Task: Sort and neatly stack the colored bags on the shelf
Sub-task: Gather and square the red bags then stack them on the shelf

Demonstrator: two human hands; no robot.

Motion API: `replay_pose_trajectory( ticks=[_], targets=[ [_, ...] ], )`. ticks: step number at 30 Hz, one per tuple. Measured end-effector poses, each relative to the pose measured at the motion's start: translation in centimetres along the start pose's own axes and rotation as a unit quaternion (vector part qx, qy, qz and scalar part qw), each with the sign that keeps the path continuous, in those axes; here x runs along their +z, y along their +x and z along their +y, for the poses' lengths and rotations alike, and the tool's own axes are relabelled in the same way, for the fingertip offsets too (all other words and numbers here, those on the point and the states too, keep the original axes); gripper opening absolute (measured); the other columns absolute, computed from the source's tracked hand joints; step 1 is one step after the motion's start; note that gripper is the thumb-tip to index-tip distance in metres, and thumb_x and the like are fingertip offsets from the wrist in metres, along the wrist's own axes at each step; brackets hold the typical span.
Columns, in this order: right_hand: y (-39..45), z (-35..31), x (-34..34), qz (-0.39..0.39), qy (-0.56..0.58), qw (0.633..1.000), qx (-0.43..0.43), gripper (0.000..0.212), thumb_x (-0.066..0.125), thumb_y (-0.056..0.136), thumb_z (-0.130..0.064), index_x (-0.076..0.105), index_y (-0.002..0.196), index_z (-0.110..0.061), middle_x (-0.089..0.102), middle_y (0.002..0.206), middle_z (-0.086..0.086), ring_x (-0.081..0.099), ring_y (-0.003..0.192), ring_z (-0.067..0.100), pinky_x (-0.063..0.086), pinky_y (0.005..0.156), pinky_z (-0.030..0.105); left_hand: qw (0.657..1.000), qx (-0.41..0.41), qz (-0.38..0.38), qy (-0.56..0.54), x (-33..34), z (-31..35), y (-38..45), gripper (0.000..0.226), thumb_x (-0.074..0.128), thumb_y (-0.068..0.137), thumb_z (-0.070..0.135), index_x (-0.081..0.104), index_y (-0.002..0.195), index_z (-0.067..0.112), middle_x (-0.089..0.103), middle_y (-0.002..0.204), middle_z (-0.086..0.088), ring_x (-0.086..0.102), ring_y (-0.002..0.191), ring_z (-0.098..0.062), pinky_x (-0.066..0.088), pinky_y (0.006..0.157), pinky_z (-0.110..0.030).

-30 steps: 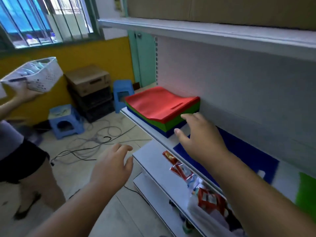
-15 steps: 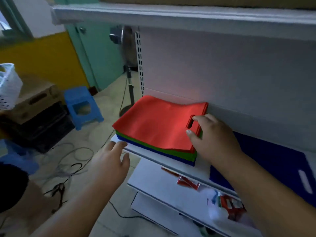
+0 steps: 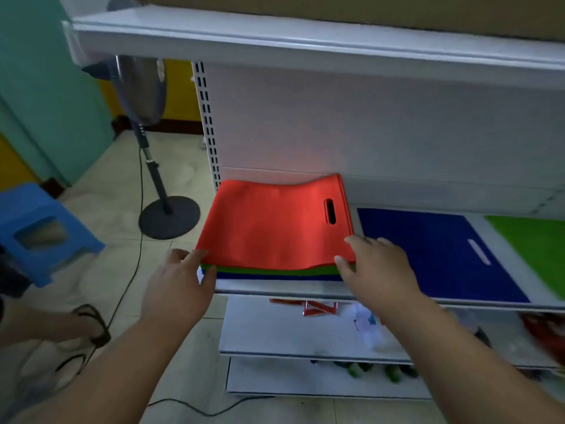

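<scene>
Two hands: both reach to the stack of bags (image 3: 275, 272) at the left end of the shelf (image 3: 293, 289).
Stool: a blue stool (image 3: 39, 231) at far left on the floor, cut off by the frame edge.
Fan: a standing fan (image 3: 143, 90) behind the shelf's left end; its head is partly hidden under the upper shelf (image 3: 305, 41), its round base sits on the floor.
Left hand: the left hand (image 3: 177, 289) is at the stack's front left corner, fingers loosely spread, fingertips touching the corner's edge; whether it pinches any layer cannot be told.
Stack: a red bag (image 3: 269, 228) on top, with green and blue layers showing only as thin edges along the front; how many lie beneath is hard to tell.
Red bag: its handle slot (image 3: 329, 211) is near the right edge; the back edge bows up against the shelf's back panel (image 3: 367, 133).
Right hand: the right hand (image 3: 376, 267) is at the stack's front right corner, thumb on the front edge, fingers on top of the red bag, relaxed rather than clenched.
Blue bag: a single blue bag (image 3: 434, 255) lies flat just right of the stack, partly hidden by the right hand.
Green bag: a green bag (image 3: 535, 243) further right, blurred and cut off by the frame.
Open room: a bare strip of shelf shows between the blue and green bags.
Lower shelves: small blurred packets lie below, too unclear to name.
</scene>
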State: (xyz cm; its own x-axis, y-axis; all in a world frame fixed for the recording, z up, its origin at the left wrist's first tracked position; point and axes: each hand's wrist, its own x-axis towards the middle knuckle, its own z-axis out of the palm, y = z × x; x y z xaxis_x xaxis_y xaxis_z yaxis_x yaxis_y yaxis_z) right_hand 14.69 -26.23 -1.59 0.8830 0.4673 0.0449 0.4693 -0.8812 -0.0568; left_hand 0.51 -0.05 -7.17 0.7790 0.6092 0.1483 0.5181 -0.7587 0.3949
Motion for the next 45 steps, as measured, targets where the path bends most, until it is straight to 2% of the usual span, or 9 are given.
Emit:
replay_pose_trajectory(
  ticks=[4, 8, 14, 19, 22, 26, 32, 37, 45],
  targets=[
    [-0.5, -0.6, 1.2, 0.029, -0.049, 0.997, -0.05, 0.037, 0.039, 0.098, -0.047, 0.059, 0.115, -0.021, 0.067, 0.093, -0.002, 0.05, 0.088, 0.022, 0.037, 0.073, 0.035, 0.999, 0.009, 0.037, -0.023, -0.2, -0.5, 1.1, 0.026, 0.061, 0.092, 0.027, 0.069, 0.114, 0.015, 0.061, 0.107, -0.008, 0.062, 0.083, -0.025, 0.043, 0.068, -0.029],
    [-1.6, -0.9, 2.0, 0.065, 0.084, 0.993, -0.044, 0.032, 0.051, 0.095, -0.041, 0.066, 0.109, -0.016, 0.066, 0.087, 0.001, 0.055, 0.081, 0.023, 0.047, 0.072, 0.036, 0.996, -0.032, 0.053, -0.066, -1.0, -1.1, 0.9, 0.007, 0.061, 0.092, 0.027, 0.064, 0.088, 0.023, 0.061, 0.09, 0.002, 0.056, 0.072, -0.016, 0.037, 0.06, -0.028],
    [-1.7, -1.2, 1.5, 0.02, 0.234, 0.965, 0.114, 0.044, 0.058, 0.093, -0.041, 0.048, 0.133, -0.026, 0.052, 0.101, -0.006, 0.054, 0.082, 0.01, 0.044, 0.067, 0.027, 0.975, -0.121, -0.075, -0.169, -1.8, -2.4, 1.4, 0.021, 0.06, 0.09, 0.023, 0.048, 0.105, 0.032, 0.059, 0.089, 0.011, 0.061, 0.067, -0.015, 0.042, 0.052, -0.027],
    [-1.2, -2.2, 1.2, -0.041, 0.342, 0.932, 0.11, 0.042, 0.061, 0.093, -0.022, 0.047, 0.13, -0.036, 0.058, 0.091, -0.014, 0.059, 0.077, 0.001, 0.05, 0.067, 0.019, 0.96, -0.104, -0.149, -0.212, -2.5, -3.2, 1.8, 0.028, 0.053, 0.087, 0.009, 0.059, 0.094, 0.036, 0.066, 0.087, 0.004, 0.064, 0.074, -0.029, 0.047, 0.058, -0.031],
    [-2.1, -2.1, 1.5, -0.026, 0.308, 0.949, 0.064, 0.038, 0.055, 0.097, -0.026, 0.05, 0.132, -0.04, 0.067, 0.115, -0.009, 0.064, 0.098, 0.008, 0.055, 0.087, 0.036, 0.959, -0.107, -0.13, -0.228, -2.1, -3.9, 1.0, 0.032, 0.05, 0.086, 0.005, 0.06, 0.085, 0.036, 0.067, 0.077, 0.003, 0.062, 0.064, -0.027, 0.052, 0.059, -0.04],
    [-3.9, 0.0, 0.8, 0.078, 0.188, 0.979, 0.026, 0.044, 0.042, 0.099, -0.042, 0.04, 0.142, -0.044, 0.072, 0.097, -0.005, 0.065, 0.079, 0.013, 0.055, 0.071, 0.037, 0.964, -0.082, -0.062, -0.244, -1.0, -2.6, -1.5, 0.037, 0.048, 0.089, 0.011, 0.062, 0.101, 0.043, 0.066, 0.079, 0.01, 0.06, 0.058, -0.019, 0.053, 0.052, -0.036],
    [-7.7, 6.9, -1.8, 0.199, 0.206, 0.954, 0.085, 0.044, 0.045, 0.098, -0.038, 0.046, 0.142, -0.038, 0.069, 0.081, -0.005, 0.061, 0.066, 0.011, 0.054, 0.064, 0.032, 0.952, -0.031, -0.039, -0.302, 0.1, 6.2, -4.8, 0.042, 0.042, 0.089, 0.029, 0.057, 0.115, 0.058, 0.068, 0.102, 0.015, 0.062, 0.084, -0.019, 0.055, 0.071, -0.036],
    [-13.1, 18.0, -4.5, 0.246, 0.171, 0.944, 0.139, 0.043, 0.054, 0.097, -0.029, 0.05, 0.14, -0.033, 0.064, 0.127, -0.005, 0.065, 0.107, 0.021, 0.049, 0.085, 0.031, 0.96, 0.057, -0.036, -0.271, 3.5, 17.6, -7.9, 0.04, 0.052, 0.094, 0.013, 0.065, 0.124, 0.037, 0.067, 0.12, 0.009, 0.062, 0.108, -0.018, 0.044, 0.083, -0.026],
    [-22.6, 39.5, -7.3, 0.263, 0.129, 0.922, 0.254, 0.043, 0.052, 0.098, -0.032, 0.048, 0.14, -0.037, 0.073, 0.098, 0.005, 0.066, 0.083, 0.029, 0.047, 0.065, 0.032, 0.937, 0.145, -0.109, -0.3, 11.8, 39.5, -14.5, 0.04, 0.048, 0.097, 0.019, 0.06, 0.126, 0.045, 0.064, 0.082, 0.023, 0.061, 0.06, -0.002, 0.049, 0.053, -0.023]
  ],
)
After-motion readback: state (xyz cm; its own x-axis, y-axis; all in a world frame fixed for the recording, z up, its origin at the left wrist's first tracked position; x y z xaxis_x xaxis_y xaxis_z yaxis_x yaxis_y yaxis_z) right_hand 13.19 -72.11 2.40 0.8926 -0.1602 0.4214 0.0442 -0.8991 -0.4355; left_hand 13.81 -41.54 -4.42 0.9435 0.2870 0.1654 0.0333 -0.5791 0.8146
